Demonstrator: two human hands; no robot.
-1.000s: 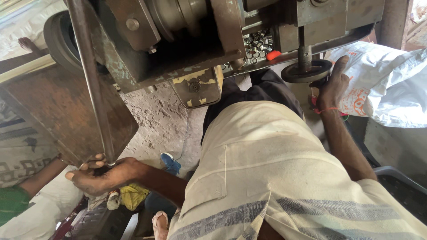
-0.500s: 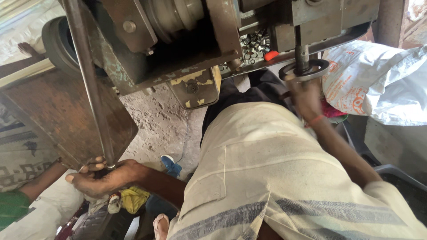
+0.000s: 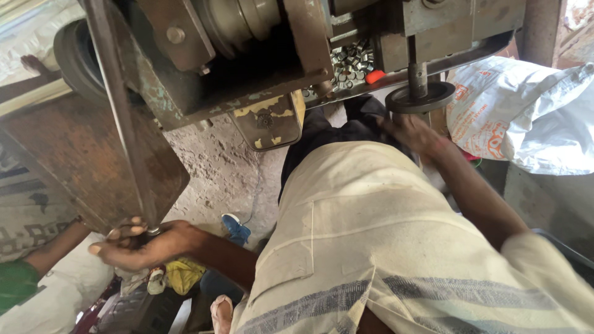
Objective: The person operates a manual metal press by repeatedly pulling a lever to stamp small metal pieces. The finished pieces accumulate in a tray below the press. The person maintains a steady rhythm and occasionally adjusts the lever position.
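Right hand (image 3: 413, 133) lower, rough concrete floor (image 3: 223, 167)

crumpled white sack (image 3: 532, 117) with orange print, at right beside machine (image 3: 260, 55)

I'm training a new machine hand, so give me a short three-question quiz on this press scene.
1. True or false: the left hand grips the long metal lever.
2. The right hand is just below: A) the round metal disc B) the white sack C) the blue shoe
3. What fills the tray behind the orange knob?

Key: 1 true; 2 A; 3 small metal nuts.
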